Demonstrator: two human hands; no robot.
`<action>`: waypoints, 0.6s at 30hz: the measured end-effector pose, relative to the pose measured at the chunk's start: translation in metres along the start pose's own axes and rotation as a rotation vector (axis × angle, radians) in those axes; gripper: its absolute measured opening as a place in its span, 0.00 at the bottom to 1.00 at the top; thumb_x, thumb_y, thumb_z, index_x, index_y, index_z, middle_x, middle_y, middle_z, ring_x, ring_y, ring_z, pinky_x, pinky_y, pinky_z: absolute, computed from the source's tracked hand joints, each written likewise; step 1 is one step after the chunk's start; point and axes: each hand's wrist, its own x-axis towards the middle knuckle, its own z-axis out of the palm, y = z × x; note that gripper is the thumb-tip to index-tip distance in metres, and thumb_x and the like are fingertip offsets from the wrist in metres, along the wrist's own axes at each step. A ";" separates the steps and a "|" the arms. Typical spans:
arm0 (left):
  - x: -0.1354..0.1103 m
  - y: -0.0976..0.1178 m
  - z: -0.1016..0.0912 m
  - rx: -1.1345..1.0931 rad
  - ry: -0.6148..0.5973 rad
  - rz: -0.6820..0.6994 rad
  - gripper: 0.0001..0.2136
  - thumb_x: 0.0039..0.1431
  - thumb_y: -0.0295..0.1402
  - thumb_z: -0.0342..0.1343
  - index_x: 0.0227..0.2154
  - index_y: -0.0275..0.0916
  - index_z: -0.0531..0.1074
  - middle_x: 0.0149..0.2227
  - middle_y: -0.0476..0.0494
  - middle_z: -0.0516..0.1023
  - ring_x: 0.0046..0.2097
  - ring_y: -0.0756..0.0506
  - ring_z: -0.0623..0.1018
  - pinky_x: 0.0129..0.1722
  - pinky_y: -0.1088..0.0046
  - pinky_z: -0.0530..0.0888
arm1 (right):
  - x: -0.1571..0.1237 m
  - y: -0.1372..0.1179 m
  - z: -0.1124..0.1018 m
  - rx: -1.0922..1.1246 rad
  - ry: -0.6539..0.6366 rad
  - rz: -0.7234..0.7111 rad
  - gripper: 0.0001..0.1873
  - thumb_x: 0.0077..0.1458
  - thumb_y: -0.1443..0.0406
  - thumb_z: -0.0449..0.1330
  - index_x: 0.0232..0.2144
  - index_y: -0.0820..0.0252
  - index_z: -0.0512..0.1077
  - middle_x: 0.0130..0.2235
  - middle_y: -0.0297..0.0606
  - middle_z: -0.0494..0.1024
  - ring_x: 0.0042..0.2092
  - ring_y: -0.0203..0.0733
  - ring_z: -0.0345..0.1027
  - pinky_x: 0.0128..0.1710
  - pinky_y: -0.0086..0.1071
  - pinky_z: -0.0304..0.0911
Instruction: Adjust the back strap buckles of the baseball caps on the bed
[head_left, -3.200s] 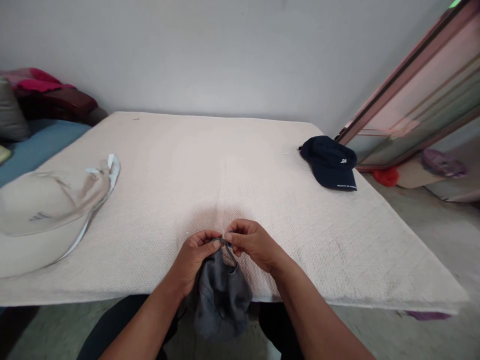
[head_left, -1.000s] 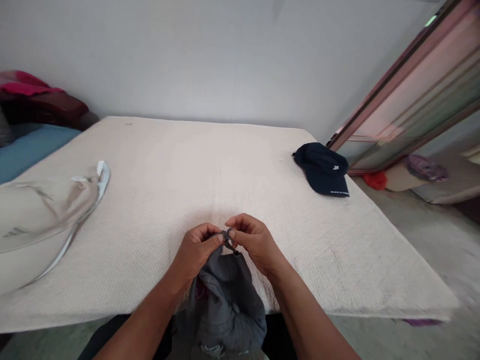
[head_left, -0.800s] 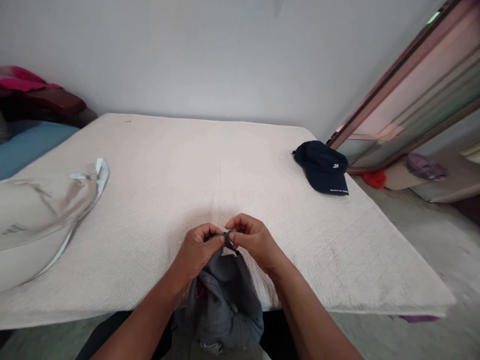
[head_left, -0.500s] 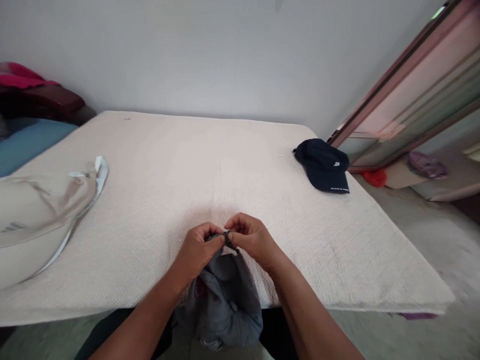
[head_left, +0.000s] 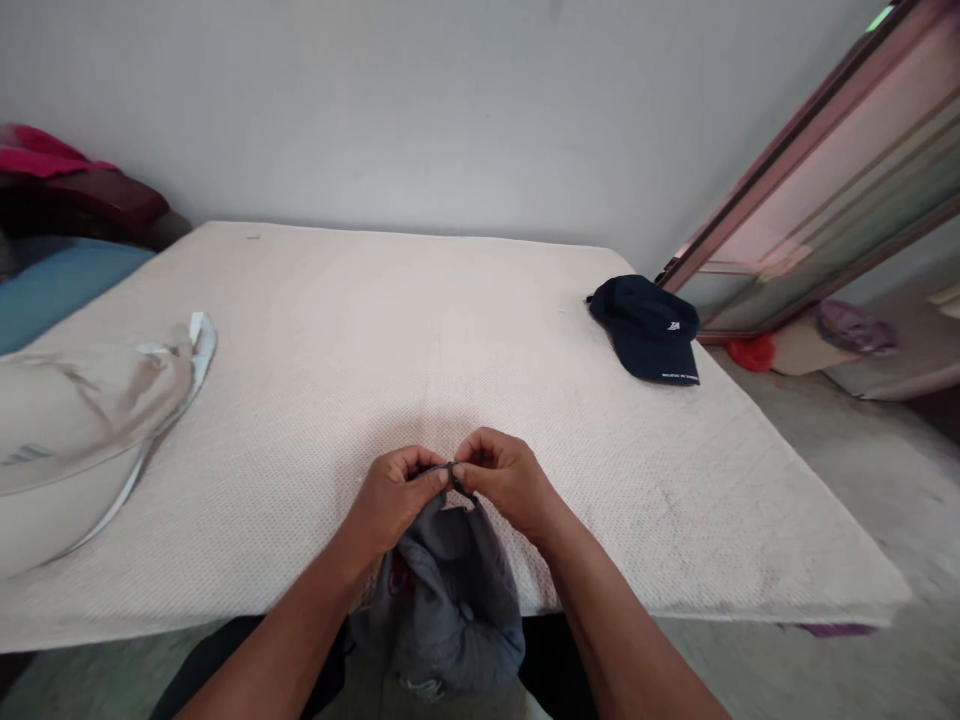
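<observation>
A dark grey cap (head_left: 454,600) hangs from both hands at the table's near edge, its crown downward and its back strap uppermost. With thumb and fingers, my left hand (head_left: 397,498) pinches one end of that strap (head_left: 453,474). My right hand (head_left: 510,480) pinches the other end, its fingertips close against the left ones. Below the strap shows the opening at the back of the cap. A red mark is partly visible on its left side. The fingers hide how the strap's ends meet.
The table (head_left: 337,330) has a cream textured cover. A beige cap (head_left: 82,440) lies at the left, a navy cap (head_left: 645,330) at the far right. Blue cushion (head_left: 67,280) and pink cloth (head_left: 45,155) are beyond the left edge. A glazed door frame (head_left: 795,160) stands at right.
Both hands keep their pinch on the strap and their fingertips have drawn slightly closer together. The cap has barely shifted.
</observation>
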 end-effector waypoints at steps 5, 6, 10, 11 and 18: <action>0.001 0.002 -0.003 -0.011 -0.064 -0.005 0.10 0.45 0.36 0.64 0.28 0.34 0.74 0.26 0.47 0.75 0.27 0.51 0.72 0.27 0.76 0.67 | 0.000 0.001 0.000 0.015 -0.005 0.020 0.04 0.42 0.67 0.61 0.23 0.61 0.68 0.21 0.31 0.69 0.24 0.34 0.61 0.23 0.29 0.55; 0.001 0.001 -0.003 -0.011 -0.068 -0.007 0.10 0.44 0.35 0.64 0.28 0.34 0.74 0.26 0.47 0.75 0.27 0.51 0.72 0.28 0.76 0.67 | 0.000 0.001 0.000 0.016 -0.005 0.023 0.04 0.42 0.67 0.61 0.23 0.61 0.68 0.21 0.31 0.69 0.24 0.34 0.61 0.23 0.29 0.55; 0.002 -0.002 -0.003 0.002 -0.059 0.029 0.10 0.45 0.35 0.64 0.28 0.35 0.72 0.25 0.49 0.74 0.27 0.51 0.71 0.27 0.76 0.66 | 0.001 0.003 0.001 0.031 0.004 0.027 0.04 0.41 0.68 0.62 0.22 0.61 0.69 0.20 0.31 0.69 0.24 0.34 0.61 0.24 0.29 0.55; 0.002 -0.002 -0.003 0.006 -0.055 0.046 0.09 0.45 0.34 0.64 0.28 0.36 0.72 0.25 0.50 0.74 0.27 0.51 0.71 0.27 0.76 0.66 | 0.001 0.003 0.001 0.035 0.006 0.027 0.04 0.41 0.68 0.62 0.22 0.62 0.69 0.20 0.31 0.69 0.24 0.34 0.61 0.24 0.29 0.55; 0.002 -0.002 -0.004 0.043 -0.054 0.067 0.08 0.48 0.34 0.62 0.28 0.36 0.71 0.26 0.49 0.74 0.27 0.51 0.72 0.28 0.76 0.66 | -0.001 -0.002 -0.001 0.114 -0.051 0.059 0.03 0.42 0.67 0.62 0.23 0.62 0.71 0.21 0.32 0.71 0.25 0.33 0.63 0.27 0.30 0.58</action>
